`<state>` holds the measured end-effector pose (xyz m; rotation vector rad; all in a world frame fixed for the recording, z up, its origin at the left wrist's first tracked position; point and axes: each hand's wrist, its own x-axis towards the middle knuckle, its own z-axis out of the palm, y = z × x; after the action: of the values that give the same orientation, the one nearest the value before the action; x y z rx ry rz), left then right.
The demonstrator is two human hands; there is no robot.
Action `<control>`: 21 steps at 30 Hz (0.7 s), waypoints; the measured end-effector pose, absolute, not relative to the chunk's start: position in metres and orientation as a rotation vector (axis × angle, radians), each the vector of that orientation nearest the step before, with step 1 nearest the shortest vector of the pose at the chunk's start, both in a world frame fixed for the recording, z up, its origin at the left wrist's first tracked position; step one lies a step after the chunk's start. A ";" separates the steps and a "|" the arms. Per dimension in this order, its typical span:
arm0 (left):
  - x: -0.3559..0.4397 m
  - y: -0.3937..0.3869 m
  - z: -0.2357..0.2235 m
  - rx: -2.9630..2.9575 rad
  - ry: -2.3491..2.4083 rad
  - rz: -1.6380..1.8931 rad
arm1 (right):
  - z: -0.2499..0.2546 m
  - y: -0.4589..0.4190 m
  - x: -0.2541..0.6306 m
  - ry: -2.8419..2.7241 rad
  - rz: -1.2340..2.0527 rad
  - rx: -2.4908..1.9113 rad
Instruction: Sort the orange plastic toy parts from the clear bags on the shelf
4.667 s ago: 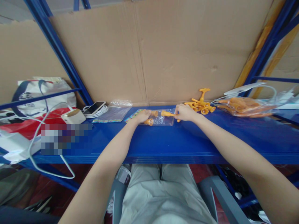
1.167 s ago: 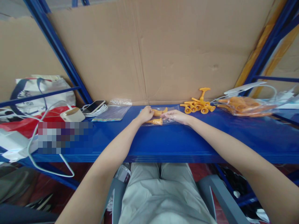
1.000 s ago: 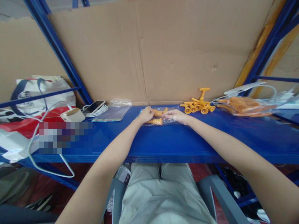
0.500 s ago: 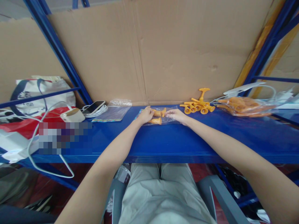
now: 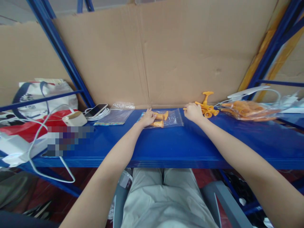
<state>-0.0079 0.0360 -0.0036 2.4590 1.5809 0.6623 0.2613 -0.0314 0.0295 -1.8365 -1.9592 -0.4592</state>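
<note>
A clear plastic bag (image 5: 174, 118) lies flat on the blue shelf, with several orange trumpet-shaped plastic pieces (image 5: 158, 124) in or on it. My left hand (image 5: 147, 118) rests at the bag's left end, its fingers closed on the plastic beside these pieces. Farther right, my right hand (image 5: 193, 112) is closed at the left side of a loose pile of similar orange pieces (image 5: 208, 108). An orange tip pokes out left of those fingers; the hand hides the rest of what it grips. One piece at the back of the pile stands with its crossbar up.
Another clear bag (image 5: 251, 110) full of orange pieces lies at the right. Left of me are a flat plastic bag (image 5: 116, 116), a phone (image 5: 98, 109) on a coiled white cable, a white charger (image 5: 74, 118) and a cloth bag (image 5: 51, 95). Cardboard (image 5: 178, 57) closes off the back.
My right hand has left the bag's right end and moved right to the loose orange pile, covering its left pieces. My left hand has stayed on the bag.
</note>
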 end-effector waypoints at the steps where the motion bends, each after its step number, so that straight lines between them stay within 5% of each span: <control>1: -0.008 0.037 -0.004 2.459 1.582 0.655 | 0.029 -0.032 0.266 -1.959 -0.491 -1.923; 12: -0.011 0.036 -0.003 2.427 1.605 0.625 | 0.021 -0.009 0.279 -2.207 -0.162 -1.697; 21: -0.019 0.048 -0.008 2.460 1.628 0.658 | 0.010 -0.017 0.278 -2.300 -0.383 -1.776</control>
<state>-0.0189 0.0476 -0.0078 2.4603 1.6283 0.6583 0.2778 -0.0167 0.0097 -1.7765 -2.3001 -0.3827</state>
